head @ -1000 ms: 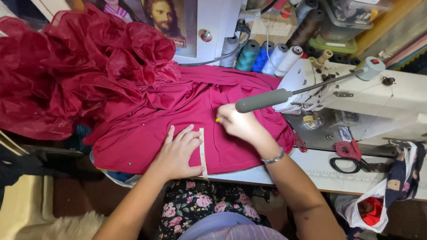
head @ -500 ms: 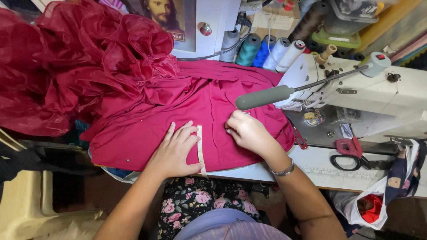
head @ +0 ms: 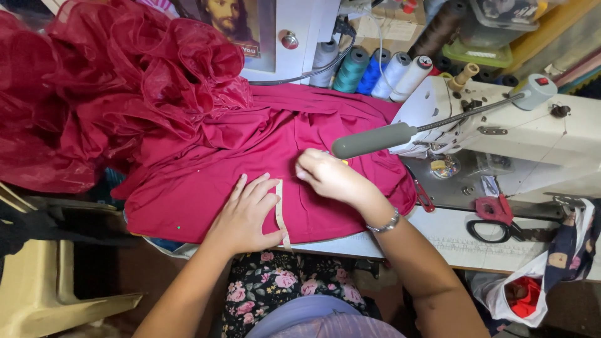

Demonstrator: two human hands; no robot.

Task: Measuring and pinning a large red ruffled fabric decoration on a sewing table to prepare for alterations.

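White desk [head: 451, 233], front edge marked with a printed ruler strip. Spread flat across the middle, crimson fabric [head: 206, 181], one edge hanging slightly over the front; bunched at the left end, dark red ruffled organza [head: 94, 94]. Set at the right end, white sewing machine [head: 538, 131]. Lying on the bare patch before the machine, red-handled scissors [head: 494, 219]. Lined up along the back, thread cones [head: 375, 69] in grey, teal, blue and white.

Left hand [head: 245, 216] lies flat, fingers spread; right hand [head: 328, 176] curled, fingertips pinched together
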